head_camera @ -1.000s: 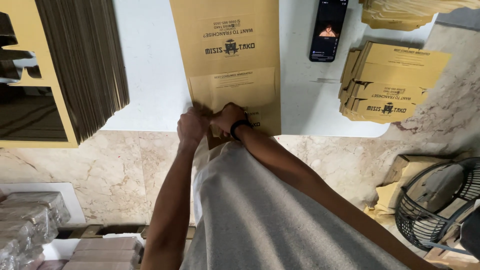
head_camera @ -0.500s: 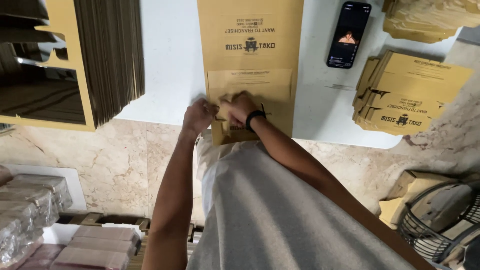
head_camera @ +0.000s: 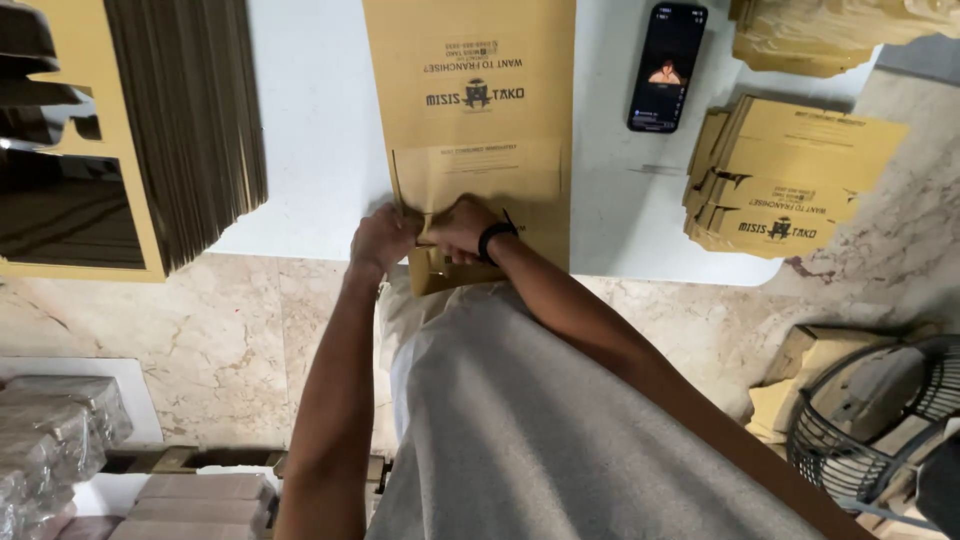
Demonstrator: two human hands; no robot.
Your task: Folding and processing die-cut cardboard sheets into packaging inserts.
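Note:
A flat brown cardboard box blank (head_camera: pixel 470 110) with dark print lies on the white table (head_camera: pixel 310 130), its near end at the table edge. My left hand (head_camera: pixel 382 240) and my right hand (head_camera: pixel 462 228) are close together at that near end, both gripping a folded flap of the blank. A black band sits on my right wrist. The fingertips are hidden behind the cardboard fold.
A thick stack of flat cardboard blanks (head_camera: pixel 190 120) stands at the left. A pile of folded boxes (head_camera: pixel 790 185) lies at the right, with a black phone (head_camera: pixel 666 68) beside it. A floor fan (head_camera: pixel 880 430) stands lower right, wrapped bundles (head_camera: pixel 50 420) lower left.
The view has shifted so the table sits lower in frame. Both hands stay at the near flap, pressing it further into a fold.

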